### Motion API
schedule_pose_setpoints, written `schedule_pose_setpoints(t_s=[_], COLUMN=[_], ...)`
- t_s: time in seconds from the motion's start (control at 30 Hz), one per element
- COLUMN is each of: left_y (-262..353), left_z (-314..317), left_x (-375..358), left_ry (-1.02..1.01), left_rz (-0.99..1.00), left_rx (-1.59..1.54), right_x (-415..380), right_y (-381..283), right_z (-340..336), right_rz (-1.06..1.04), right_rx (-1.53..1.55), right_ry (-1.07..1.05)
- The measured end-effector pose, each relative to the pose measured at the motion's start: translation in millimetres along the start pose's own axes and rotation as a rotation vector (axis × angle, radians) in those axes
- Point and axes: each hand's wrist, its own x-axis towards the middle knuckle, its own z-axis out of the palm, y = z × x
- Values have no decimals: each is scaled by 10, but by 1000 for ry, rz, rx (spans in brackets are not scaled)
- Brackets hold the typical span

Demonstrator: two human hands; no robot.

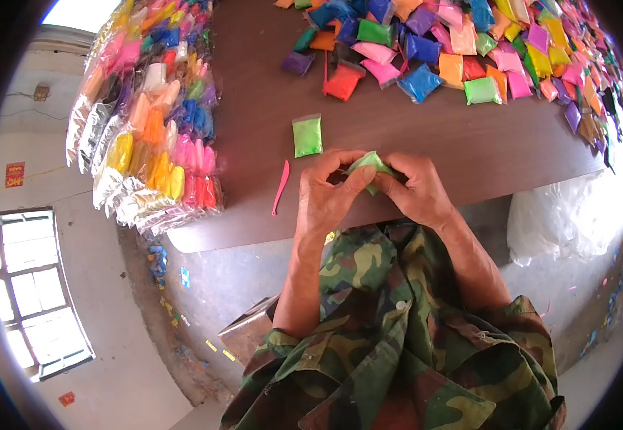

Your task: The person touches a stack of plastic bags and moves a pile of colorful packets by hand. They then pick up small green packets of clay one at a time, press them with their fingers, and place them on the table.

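Left hand [326, 197] and right hand [415, 190] both pinch one light green packet [371, 166], fingers closed narrow on it, at the table's [426, 136] near edge. Another green packet [307, 135] and a pink stick [281, 188] lie just left. Loose colored packets [469, 50] crowd the far edge; bundled packs [146, 122] cover the left edge.

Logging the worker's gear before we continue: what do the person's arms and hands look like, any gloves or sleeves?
Both hands are bare: no gloves, rings or watch show on the left hand or the right hand. The forearms are uncovered too. A camouflage shirt in green, brown and dark patches has its sleeves rolled up near the elbows, and a pale button shows on its front.
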Motion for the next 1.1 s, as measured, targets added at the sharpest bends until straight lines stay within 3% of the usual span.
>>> schedule_pose_setpoints(t_s=[0.27, 0.37, 0.47, 0.6, 0.77, 0.87, 1.1], left_y=[-59, -86, -19, 98, 106, 74, 131], left_z=[-54, -39, -41, -101, -140, -180, -242], left_x=[-218, -306, -383, -483, -621, -703, -867], left_ry=[2, 33, 33, -14, 19, 39, 5], left_rz=[-67, -48, -69, -71, -4, 55, -16], left_rx=[-78, -151, -165, -130, -72, -70, -292], right_x=[-184, -295, -387, -454, -503, -560, -619], right_y=[-200, -185, -207, -362, -458, -419, -392], right_z=[21, 113, 148, 146, 185, 235, 349], right_rz=[175, 181, 191, 80, -10, 74, 108], right_rx=[125, 362, 301, -42, -20, 72, 129], right_ry=[-90, -9, 33, -11, -92, -141, -133])
